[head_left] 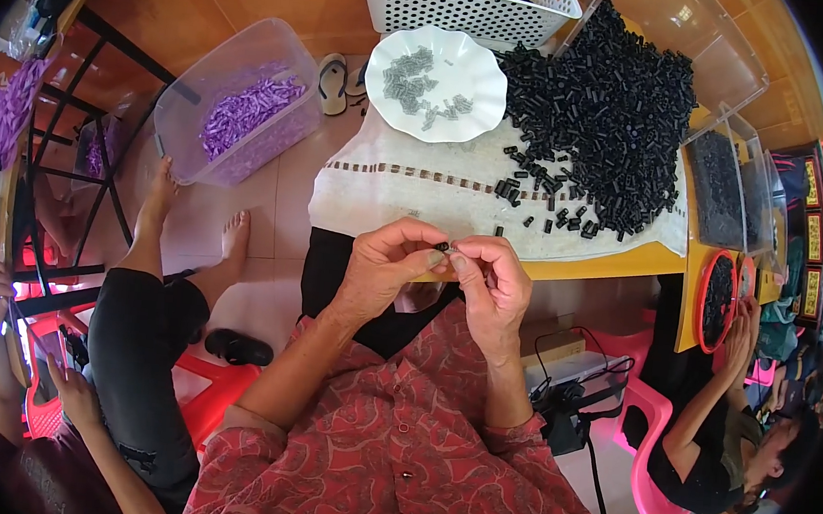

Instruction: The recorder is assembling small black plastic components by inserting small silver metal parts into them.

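My left hand pinches a small black tubular piece between thumb and forefinger. My right hand meets it there, thumb and forefinger closed on a tiny clear piece that touches or nearly touches the black one. Both hands are just off the near edge of a table spread with a white cloth. On the cloth, a white scalloped plate carries many small clear pieces. To its right lies a large heap of short black tubular pieces, some scattered toward me.
A white perforated basket of black pieces stands behind the plate. A clear bin with purple items is on the floor at left. People sit on both sides; the right one reaches toward a red-rimmed tray. Slippers lie at left.
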A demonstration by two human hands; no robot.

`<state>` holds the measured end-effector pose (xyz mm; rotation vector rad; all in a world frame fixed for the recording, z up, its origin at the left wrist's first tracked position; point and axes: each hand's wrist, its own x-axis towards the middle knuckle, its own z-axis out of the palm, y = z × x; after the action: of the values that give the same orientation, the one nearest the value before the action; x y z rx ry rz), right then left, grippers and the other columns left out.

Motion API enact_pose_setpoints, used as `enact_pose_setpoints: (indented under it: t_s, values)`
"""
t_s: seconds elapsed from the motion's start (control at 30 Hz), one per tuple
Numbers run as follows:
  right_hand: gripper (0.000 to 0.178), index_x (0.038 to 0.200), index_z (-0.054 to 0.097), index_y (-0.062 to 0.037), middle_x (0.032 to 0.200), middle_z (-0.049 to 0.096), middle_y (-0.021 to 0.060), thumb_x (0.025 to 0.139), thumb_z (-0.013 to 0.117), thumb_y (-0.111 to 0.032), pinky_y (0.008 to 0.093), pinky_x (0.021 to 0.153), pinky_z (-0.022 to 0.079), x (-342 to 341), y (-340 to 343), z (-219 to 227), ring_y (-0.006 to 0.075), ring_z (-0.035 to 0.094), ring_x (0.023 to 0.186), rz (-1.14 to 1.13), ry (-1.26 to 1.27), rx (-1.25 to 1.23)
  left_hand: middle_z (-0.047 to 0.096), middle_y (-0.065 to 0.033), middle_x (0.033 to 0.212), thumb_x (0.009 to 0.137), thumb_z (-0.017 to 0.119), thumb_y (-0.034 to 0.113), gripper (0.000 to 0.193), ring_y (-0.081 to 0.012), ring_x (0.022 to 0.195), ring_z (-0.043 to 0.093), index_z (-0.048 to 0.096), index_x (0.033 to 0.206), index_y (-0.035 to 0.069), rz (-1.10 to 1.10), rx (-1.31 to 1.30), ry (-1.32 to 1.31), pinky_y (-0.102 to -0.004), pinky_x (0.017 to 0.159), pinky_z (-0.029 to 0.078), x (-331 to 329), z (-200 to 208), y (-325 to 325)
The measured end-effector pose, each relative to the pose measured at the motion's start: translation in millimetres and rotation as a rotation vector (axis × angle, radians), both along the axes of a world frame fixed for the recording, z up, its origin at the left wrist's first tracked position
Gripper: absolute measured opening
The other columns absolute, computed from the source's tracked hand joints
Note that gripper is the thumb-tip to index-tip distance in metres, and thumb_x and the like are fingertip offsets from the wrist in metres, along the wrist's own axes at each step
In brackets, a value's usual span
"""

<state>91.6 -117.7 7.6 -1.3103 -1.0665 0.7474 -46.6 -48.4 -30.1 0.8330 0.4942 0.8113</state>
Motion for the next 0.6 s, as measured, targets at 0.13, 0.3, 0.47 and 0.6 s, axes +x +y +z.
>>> enact_pose_setpoints:
  t_s: [0.13,0.3,0.47,0.6]
  values:
    - [0.006,0.094,0.058,0.0039,0.093,0.060,0.0090,0.088,0.060,0.004,0.0219,0.056,0.052,1.0,0.2,1.8,0.0119,0.064,0.073,0.005,-0.063,-0.003,0.062,-0.0056,0.098,0.087,0.059,-0.006,0.019,-0.0099,0.088,0.061,0.063,0.105,-0.001,0.009,0.041,0.013,-0.0237,0.081,0.051,0.9,-2.3,0.2]
    - [0.006,0.093,0.059,0.0034,0.090,0.060,0.0087,0.087,0.061,0.003,0.0217,0.059,0.051,4.3,0.0,2.6,0.0115,0.064,0.073,0.002,-0.164,-0.013,0.060,-0.0044,0.101,0.084,0.062,-0.006,0.019,-0.0100,0.091,0.057,0.066,0.102,-0.001,0.003,0.088,0.042,-0.0242,0.083,0.048,-0.1,-3.6,1.5]
    - [0.007,0.092,0.060,0.0026,0.088,0.061,0.0088,0.086,0.062,0.003,0.0217,0.060,0.050,4.8,-0.7,5.6,0.0112,0.063,0.071,-0.011,-0.227,-0.005,0.060,-0.0042,0.101,0.084,0.063,-0.006,0.019,-0.0102,0.091,0.058,0.066,0.102,-0.001,0.000,0.092,0.066,-0.0242,0.082,0.048,-0.7,-4.4,1.2]
    - [0.006,0.091,0.060,0.0026,0.087,0.061,0.0086,0.086,0.063,0.004,0.0217,0.059,0.050,4.9,-1.5,5.4,0.0111,0.063,0.070,-0.004,-0.210,-0.029,0.060,-0.0040,0.101,0.084,0.063,-0.005,0.019,-0.0100,0.090,0.058,0.066,0.103,-0.001,0.005,0.103,0.060,-0.0238,0.081,0.049,0.1,-5.7,0.6]
